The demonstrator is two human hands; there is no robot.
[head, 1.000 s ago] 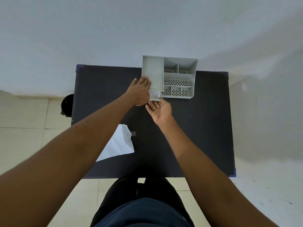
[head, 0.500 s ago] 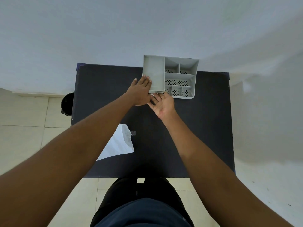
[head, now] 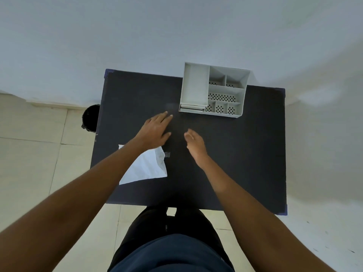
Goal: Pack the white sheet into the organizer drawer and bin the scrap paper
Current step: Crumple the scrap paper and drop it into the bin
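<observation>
Apart from both hands, the organizer point(head: 214, 91) stood at the table's point(head: 245, 158) far edge, its drawer point(head: 191, 109) shut or nearly so. The left hand point(head: 155, 130) hovered flat with an open, empty grip; the right hand point(head: 195, 143) loosely curled, empty. White crumpled paper point(head: 146, 167) lay near the left edge, partly under the left forearm. A black bin point(head: 90, 118) stood on the floor beside the table's left edge.

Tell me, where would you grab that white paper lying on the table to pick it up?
Probably at the crumpled right end of the paper, coming from above with the left hand, which hovers open nearest it. That end looks puckered and slightly raised off the table, giving fingers something to pinch; the rest seems to lie flat, and part of it is hidden under the forearm.
</observation>
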